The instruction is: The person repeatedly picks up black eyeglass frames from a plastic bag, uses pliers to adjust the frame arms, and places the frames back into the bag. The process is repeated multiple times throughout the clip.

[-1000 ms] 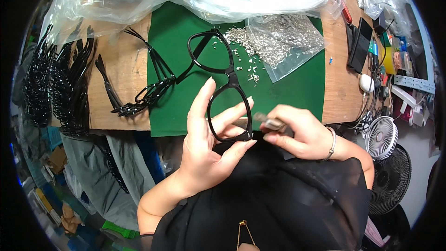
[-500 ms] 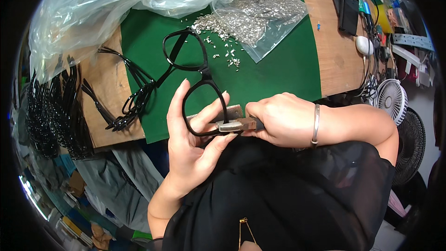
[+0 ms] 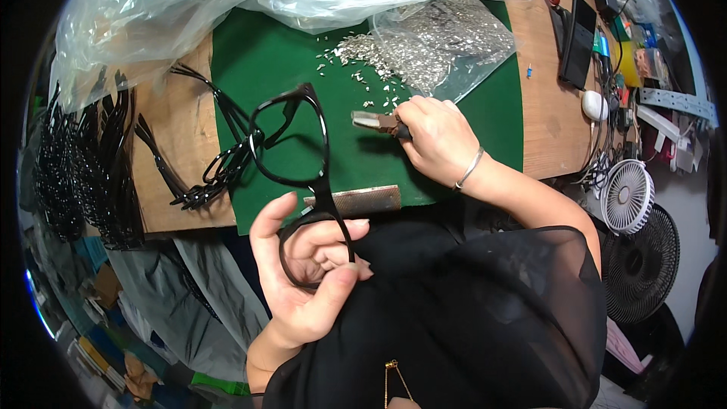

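Black eyeglass frames (image 3: 324, 193) are pinched at one rim by my left hand (image 3: 307, 288), near the table's front edge. The fingers pass around and behind that rim, while the other rim stands up over the green mat (image 3: 477, 148). My right hand (image 3: 439, 136) is wrapped around pliers (image 3: 372, 121), their jaws pointing left above the mat and apart from the frames. Behind the bridge, at the mat's front edge, lies a flat textured metal bar (image 3: 371, 199), perhaps a file. Small silvery pieces (image 3: 363, 51) spill from a clear bag (image 3: 473, 68) just beyond the pliers.
Bundled black eyeglass temples (image 3: 216, 174) lie left of the mat, with a larger black bunch (image 3: 91, 174) farther left. Crumpled clear plastic (image 3: 174, 15) covers the back. A black phone (image 3: 579, 42), cables and a white fan (image 3: 627, 193) are on the right.
The pliers have come off the frames and moved up over the mat with my right hand. My left hand has lowered the frames toward me, uncovering more of the metal bar.
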`<control>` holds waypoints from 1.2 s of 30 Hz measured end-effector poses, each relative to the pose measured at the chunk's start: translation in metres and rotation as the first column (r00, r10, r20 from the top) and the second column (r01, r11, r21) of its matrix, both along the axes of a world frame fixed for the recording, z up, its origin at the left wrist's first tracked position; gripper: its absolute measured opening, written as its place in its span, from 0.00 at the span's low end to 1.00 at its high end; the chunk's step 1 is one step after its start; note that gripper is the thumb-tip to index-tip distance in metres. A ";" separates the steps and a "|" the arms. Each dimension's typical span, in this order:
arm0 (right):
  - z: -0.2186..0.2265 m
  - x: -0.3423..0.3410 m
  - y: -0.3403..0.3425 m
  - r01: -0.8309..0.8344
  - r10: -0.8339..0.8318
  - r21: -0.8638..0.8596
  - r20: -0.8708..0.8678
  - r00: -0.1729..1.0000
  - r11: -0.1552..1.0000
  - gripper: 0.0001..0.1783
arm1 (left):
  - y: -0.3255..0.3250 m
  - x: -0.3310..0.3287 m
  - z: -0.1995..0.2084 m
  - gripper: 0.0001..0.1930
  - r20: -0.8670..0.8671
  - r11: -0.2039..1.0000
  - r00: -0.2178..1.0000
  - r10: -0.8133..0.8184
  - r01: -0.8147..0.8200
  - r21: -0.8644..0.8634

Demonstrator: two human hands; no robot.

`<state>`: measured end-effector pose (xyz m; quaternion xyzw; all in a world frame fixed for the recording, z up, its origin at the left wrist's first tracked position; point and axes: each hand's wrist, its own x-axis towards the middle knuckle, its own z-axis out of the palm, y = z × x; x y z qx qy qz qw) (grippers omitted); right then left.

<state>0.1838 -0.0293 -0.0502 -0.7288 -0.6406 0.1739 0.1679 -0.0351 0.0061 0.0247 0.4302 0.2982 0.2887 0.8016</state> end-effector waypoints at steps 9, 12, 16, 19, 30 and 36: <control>0.000 -0.003 0.015 0.097 -0.105 -0.136 -0.053 0.993 0.986 0.10 | 0.009 0.000 -0.003 0.17 0.220 0.843 0.958 -0.186 0.271 -0.465; -0.002 -0.004 0.015 0.060 -0.059 -0.109 0.017 0.998 0.992 0.10 | 0.001 0.000 -0.003 0.11 0.073 0.907 0.965 -0.253 0.263 -0.330; 0.015 -0.009 0.010 0.087 -0.094 -0.038 -0.265 0.960 0.995 0.08 | -0.014 0.002 -0.001 0.14 -0.150 0.978 0.976 -0.156 0.131 -0.163; 0.056 -0.027 -0.007 0.141 -0.179 -0.112 -0.695 0.697 0.984 0.08 | -0.016 0.012 -0.011 0.23 -0.212 0.985 0.963 -0.167 0.154 -0.073; 0.062 -0.043 -0.014 0.136 -0.403 -0.408 -0.913 -0.063 0.903 0.11 | -0.028 0.025 -0.021 0.25 -0.212 0.979 0.971 -0.113 0.146 0.144; 0.068 -0.041 -0.015 0.088 -0.373 -0.372 -0.928 -0.013 0.924 0.11 | -0.009 0.012 -0.002 0.25 -0.108 0.969 0.965 -0.239 0.230 -0.096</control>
